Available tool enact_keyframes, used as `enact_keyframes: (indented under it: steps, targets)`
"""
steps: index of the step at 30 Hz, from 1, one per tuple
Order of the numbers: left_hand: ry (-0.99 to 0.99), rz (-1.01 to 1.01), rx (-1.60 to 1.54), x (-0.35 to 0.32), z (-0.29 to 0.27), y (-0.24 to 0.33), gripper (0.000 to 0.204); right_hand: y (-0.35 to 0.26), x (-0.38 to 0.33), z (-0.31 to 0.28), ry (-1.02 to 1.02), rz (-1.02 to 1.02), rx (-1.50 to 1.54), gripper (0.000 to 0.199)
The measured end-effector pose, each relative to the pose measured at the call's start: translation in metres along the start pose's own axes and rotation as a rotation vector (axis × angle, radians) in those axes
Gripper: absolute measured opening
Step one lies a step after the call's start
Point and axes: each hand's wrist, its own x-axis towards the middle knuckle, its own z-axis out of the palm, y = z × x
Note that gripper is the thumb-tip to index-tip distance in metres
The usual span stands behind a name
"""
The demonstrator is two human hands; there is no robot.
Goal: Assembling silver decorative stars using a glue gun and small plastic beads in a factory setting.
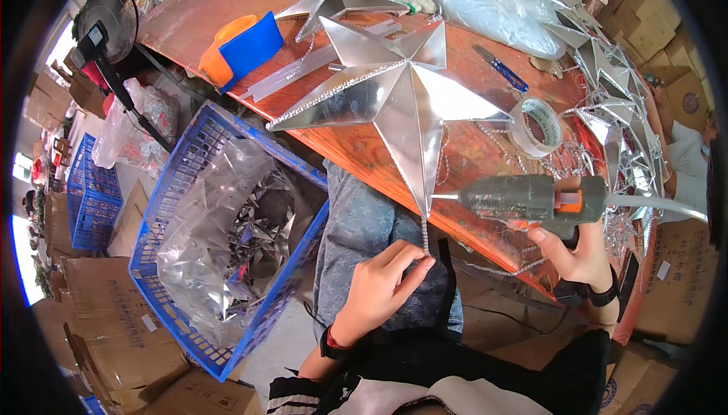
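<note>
A shiny silver five-pointed star point(409, 115) lies at the table's front edge, with one point sticking out over it. Sparkling bead trim point(425, 234) hangs from that tip, and my left hand point(385, 286) pinches it between thumb and fingers just below. Gripped in my right hand point(580, 259) is a dark green glue gun point(508, 198) with an orange trigger area. Its metal nozzle points left and touches or nearly touches the star's lowest tip. A clear glue stick point(660, 204) runs out of the gun's back. Along the star's left arm, bead trim lines the edge.
Tape roll point(535, 128), blue-handled cutter point(502, 68), blue and orange holder point(243, 49) and more silver stars point(618, 89) lie on the wooden table point(178, 17). A blue crate point(144, 225) with wrapped silver pieces stands at left. A fan point(106, 28) is behind it. Someone's hand shows top right.
</note>
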Motion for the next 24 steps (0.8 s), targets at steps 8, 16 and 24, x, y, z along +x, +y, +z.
enact_keyframes:
  steps: [8, 16, 24]
  targets:
    - [-0.026, -0.016, -0.008, 0.002, -0.003, -0.005, 0.009, 0.001, 0.022, 0.003, 0.089, 0.059, 0.087, 0.021]
    - [-0.017, -0.012, -0.048, 0.004, -0.006, -0.008, 0.010, -0.007, 0.039, 0.001, 0.011, 0.141, 0.042, 0.016]
    - [-0.006, 0.026, -0.051, 0.005, -0.004, -0.010, 0.009, -0.005, 0.041, 0.002, -0.015, 0.046, 0.004, 0.018]
